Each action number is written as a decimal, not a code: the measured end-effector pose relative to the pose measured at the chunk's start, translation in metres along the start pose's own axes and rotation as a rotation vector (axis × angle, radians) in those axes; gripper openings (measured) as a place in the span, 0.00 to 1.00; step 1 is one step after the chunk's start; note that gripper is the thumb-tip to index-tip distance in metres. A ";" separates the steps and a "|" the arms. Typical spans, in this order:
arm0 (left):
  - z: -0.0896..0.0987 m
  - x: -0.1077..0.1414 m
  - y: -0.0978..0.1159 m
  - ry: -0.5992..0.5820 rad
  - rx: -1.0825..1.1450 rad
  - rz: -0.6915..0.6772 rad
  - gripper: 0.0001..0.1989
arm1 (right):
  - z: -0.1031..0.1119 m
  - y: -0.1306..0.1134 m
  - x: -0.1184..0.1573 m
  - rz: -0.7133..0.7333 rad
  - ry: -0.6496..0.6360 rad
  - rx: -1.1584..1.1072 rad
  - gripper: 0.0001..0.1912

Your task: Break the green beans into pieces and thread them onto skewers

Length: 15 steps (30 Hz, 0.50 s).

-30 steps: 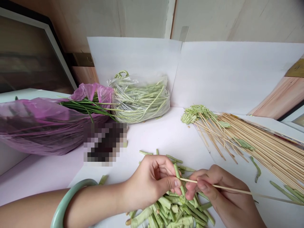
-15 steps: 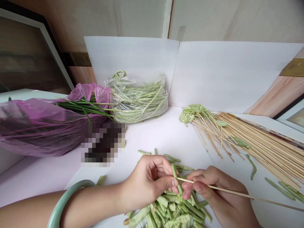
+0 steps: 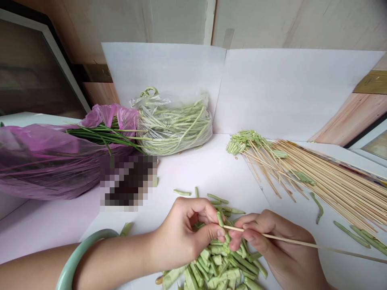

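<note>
Between thumb and fingers, my left hand pinches a short piece of green bean, held roughly upright. My right hand grips a thin bamboo skewer near its tip, and its long end runs off to the right. The skewer's tip meets the side of the bean piece; how deep it goes in, I cannot tell. Under both hands lies a pile of cut bean pieces on white paper.
A clear bag of long beans stands at the back, beside a purple bag with green stalks. Loaded skewers lie at the back right, next to many bare skewers. Loose beans lie far right. A blurred dark object sits left.
The view has shifted slightly. Both hands keep nearly the same pose, with the skewer tip still against the bean piece.
</note>
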State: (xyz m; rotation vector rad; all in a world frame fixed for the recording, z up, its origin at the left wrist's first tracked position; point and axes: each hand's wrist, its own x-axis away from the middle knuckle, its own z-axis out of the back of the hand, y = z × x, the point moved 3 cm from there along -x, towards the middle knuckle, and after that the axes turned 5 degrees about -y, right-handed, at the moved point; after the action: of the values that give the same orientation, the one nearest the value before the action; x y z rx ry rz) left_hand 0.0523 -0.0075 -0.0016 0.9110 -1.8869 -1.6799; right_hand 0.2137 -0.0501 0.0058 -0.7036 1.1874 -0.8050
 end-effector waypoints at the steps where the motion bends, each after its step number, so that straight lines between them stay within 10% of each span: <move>1: 0.000 0.000 0.000 0.003 -0.012 0.000 0.15 | 0.001 -0.002 -0.001 -0.004 -0.002 0.034 0.09; 15: 0.002 -0.003 0.002 0.044 0.067 -0.004 0.14 | -0.002 0.002 0.001 -0.009 -0.012 -0.051 0.08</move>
State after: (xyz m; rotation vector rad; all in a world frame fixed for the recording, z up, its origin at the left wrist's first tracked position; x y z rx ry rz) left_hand 0.0530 -0.0040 0.0003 0.9701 -1.9238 -1.5945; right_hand 0.2123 -0.0499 0.0038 -0.7548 1.1985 -0.7796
